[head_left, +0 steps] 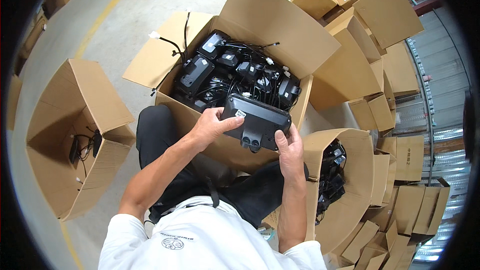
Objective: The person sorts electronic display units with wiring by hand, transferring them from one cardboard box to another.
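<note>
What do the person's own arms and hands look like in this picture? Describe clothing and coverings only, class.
Both forearms are bare, coming from short white sleeves of a T-shirt that has a small dark printed emblem on the chest. The left hand and right hand wear no gloves. No watch, ring or wristband is visible on either.

A black, flat, rounded-rectangle plastic unit sat tilted between both grips, its back turned up, showing a small white sticker near the left grip and two round sockets beside the right grip.
</note>
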Demonstrator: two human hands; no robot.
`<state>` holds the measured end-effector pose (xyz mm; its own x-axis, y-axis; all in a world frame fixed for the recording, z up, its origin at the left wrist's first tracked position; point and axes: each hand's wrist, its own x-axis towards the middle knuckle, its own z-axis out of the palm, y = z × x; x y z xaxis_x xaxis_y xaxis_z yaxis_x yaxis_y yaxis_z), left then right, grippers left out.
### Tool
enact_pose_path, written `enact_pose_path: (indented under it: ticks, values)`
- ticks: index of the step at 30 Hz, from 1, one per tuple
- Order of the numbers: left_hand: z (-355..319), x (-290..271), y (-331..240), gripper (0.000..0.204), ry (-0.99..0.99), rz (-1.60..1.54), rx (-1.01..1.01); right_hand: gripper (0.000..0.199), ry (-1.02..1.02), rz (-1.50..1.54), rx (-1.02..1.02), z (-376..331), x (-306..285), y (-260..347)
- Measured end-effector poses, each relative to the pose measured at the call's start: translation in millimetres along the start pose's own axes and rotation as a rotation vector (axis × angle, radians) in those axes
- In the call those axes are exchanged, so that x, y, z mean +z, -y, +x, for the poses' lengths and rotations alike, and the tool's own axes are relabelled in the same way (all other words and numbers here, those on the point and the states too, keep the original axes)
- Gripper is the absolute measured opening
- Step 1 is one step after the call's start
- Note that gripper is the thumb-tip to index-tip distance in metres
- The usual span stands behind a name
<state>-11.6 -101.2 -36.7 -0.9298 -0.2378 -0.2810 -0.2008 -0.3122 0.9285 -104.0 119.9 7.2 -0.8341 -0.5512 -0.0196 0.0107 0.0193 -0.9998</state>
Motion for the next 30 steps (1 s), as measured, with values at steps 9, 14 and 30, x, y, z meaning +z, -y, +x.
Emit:
enact_pose_path:
  ticks: [9, 14, 30]
  values:
    - [16.6, -7.8, 25.2, 0.086, 0.141, -0.474, 0.249, 0.054, -0.159, 0.249, 0.036, 9.9, -4.0, 6.4]
    - [-0.1, 49.1, 19.0, 0.071, 0.355, -0.143, 0.423, 0.049, -0.206, 0.401, -0.044, 15.2, 18.6, 31.3]
    - [130.6, -87.6, -73.3, 0.037, -0.371, 1.556, 0.905, 0.032, 0.122, 0.494, 0.527, 114.0, 51.8, -81.6]
